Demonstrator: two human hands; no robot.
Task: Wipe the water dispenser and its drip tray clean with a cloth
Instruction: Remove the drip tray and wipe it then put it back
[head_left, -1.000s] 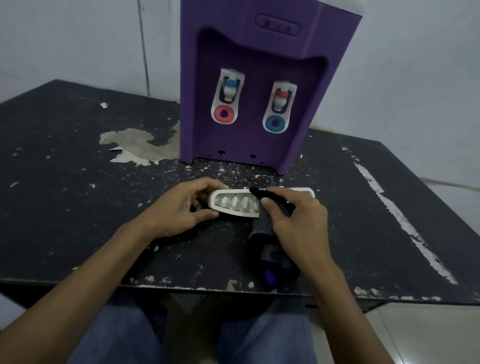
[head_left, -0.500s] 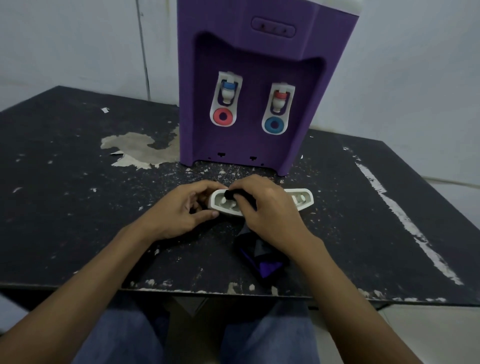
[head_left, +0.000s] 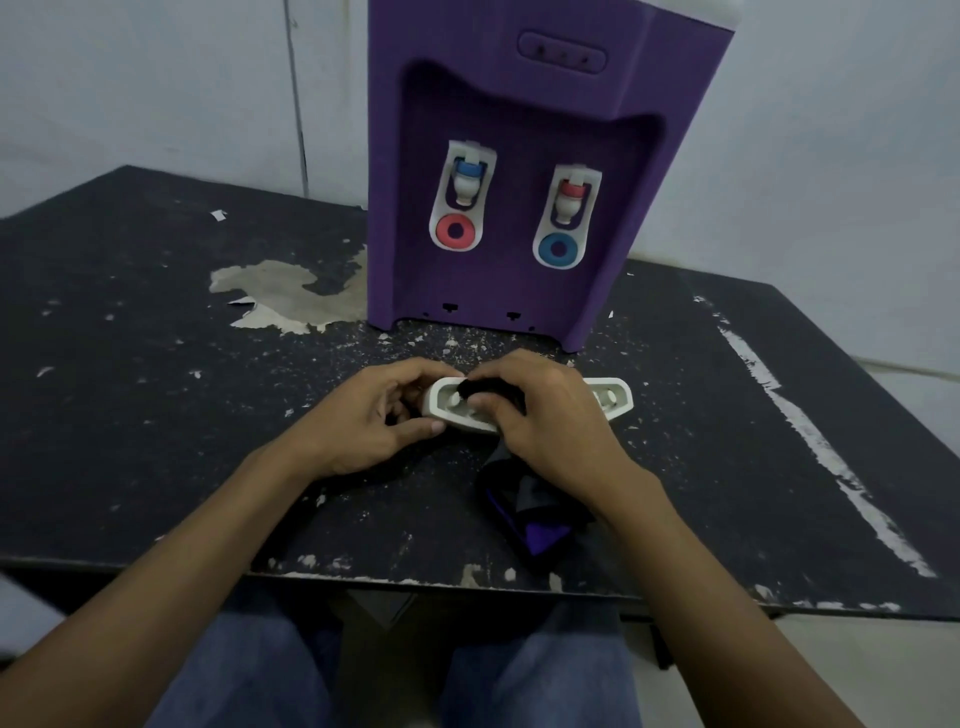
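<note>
left hand (head_left: 371, 428) gripping drip tray (head_left: 615, 397) mid-frame, right hand (head_left: 540, 415) pinching cloth (head_left: 524, 512) inside it; dispenser (head_left: 524, 171) wipe seemingly remaining.

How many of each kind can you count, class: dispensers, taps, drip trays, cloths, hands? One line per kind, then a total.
dispenser: 1
taps: 2 (blue-capped tap, red-capped tap)
drip tray: 1
cloth: 1
hands: 2 (left hand, right hand)
Total: 7
</note>
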